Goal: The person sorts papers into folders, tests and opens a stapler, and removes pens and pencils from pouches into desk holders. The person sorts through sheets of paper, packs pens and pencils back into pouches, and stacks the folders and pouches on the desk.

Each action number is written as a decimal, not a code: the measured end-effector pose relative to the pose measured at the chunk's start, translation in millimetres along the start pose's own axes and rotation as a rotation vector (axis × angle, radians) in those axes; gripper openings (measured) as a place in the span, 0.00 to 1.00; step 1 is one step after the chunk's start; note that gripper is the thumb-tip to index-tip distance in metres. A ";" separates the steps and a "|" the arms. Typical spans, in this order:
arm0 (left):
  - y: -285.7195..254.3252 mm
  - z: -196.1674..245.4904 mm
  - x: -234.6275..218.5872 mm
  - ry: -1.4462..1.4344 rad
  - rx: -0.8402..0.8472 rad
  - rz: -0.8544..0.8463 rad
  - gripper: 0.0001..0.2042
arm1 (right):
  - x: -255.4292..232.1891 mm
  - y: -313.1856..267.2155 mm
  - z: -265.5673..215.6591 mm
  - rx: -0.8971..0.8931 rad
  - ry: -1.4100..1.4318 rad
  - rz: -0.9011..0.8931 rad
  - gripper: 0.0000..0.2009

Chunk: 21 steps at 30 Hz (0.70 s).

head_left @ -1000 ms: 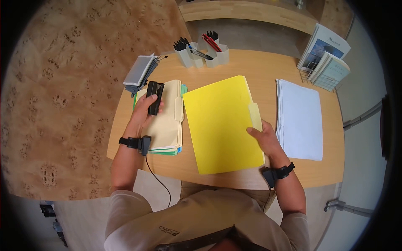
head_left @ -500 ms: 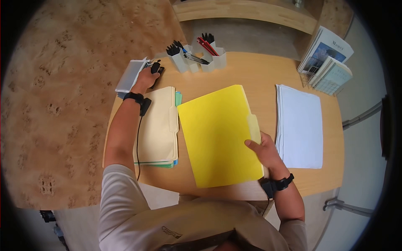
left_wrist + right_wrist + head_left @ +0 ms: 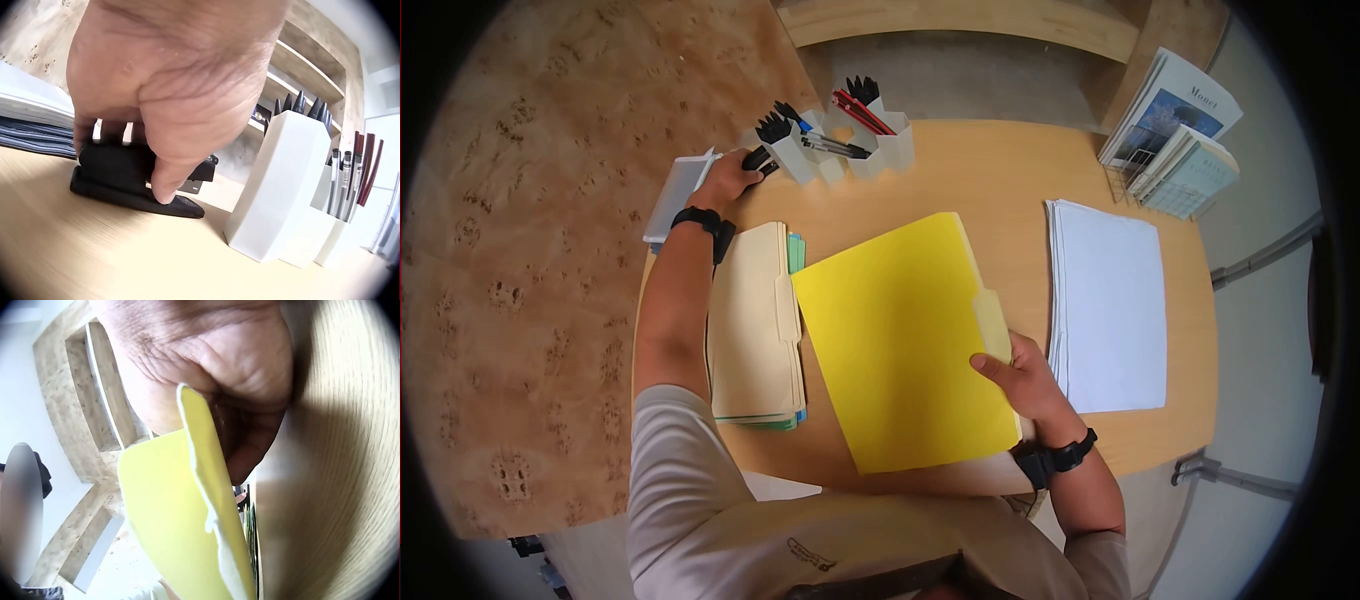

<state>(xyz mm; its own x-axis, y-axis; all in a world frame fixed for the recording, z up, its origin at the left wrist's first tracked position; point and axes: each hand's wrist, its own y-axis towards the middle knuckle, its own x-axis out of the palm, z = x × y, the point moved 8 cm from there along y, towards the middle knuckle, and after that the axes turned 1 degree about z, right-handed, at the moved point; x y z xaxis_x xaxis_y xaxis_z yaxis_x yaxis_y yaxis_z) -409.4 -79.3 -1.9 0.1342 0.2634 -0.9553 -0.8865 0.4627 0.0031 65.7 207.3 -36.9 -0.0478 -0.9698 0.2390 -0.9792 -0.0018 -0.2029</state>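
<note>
At the desk's far left corner, my left hand point(image 3: 727, 181) grips a black stapler point(image 3: 119, 172). In the left wrist view the stapler's base is right at the desktop, with thumb on the near side and fingers behind. A white hexagonal pen holder point(image 3: 278, 181) stands just to its right. My right hand point(image 3: 1022, 375) holds a yellow file folder point(image 3: 900, 340) by its right edge, thumb on top near the tab and fingers underneath. The folder is tilted over the front middle of the desk. The right wrist view shows its two leaves point(image 3: 165, 506) slightly apart.
A stack of cream and green folders point(image 3: 750, 330) lies left of the yellow one. White paper point(image 3: 1105, 310) is stacked at the right. Books point(image 3: 1175, 130) stand in a wire rack at the back right. Grey-white pouches point(image 3: 675, 200) lie beside my left wrist.
My left hand has carried the stapler from above the cream folders to the far left corner, beside the pen holder. My right hand still holds the yellow folder, which sits slightly lower in view.
</note>
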 end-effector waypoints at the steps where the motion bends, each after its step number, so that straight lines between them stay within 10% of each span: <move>1: -5.6 2.9 -4.7 -0.027 0.041 0.060 0.20 | 0.4 0.0 -0.7 -0.002 0.009 -0.002 0.14; 7: -75.6 24.6 -47.4 -0.046 -0.012 0.365 0.14 | -3.8 -0.5 -5.1 -0.082 0.048 0.106 0.15; 13: -234.5 164.2 27.7 -1.010 0.014 -0.459 0.18 | -6.6 2.0 -1.7 -0.115 0.219 0.185 0.15; 16: -286.0 215.6 32.7 -1.000 0.256 -0.310 0.23 | -0.7 1.3 -6.9 -0.166 0.246 0.181 0.16; 21: -292.5 129.0 21.0 -1.121 -0.169 -0.005 0.20 | -1.7 1.5 2.3 -0.105 0.306 0.056 0.15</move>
<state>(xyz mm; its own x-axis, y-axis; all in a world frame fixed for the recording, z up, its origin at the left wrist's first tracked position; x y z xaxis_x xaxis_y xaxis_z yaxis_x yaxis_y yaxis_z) -90.1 -99.9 15.3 0.3841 0.9109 -0.1510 -0.9217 0.3685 -0.1211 64.7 208.4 -39.8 -0.1439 -0.8494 0.5078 -0.9876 0.0904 -0.1286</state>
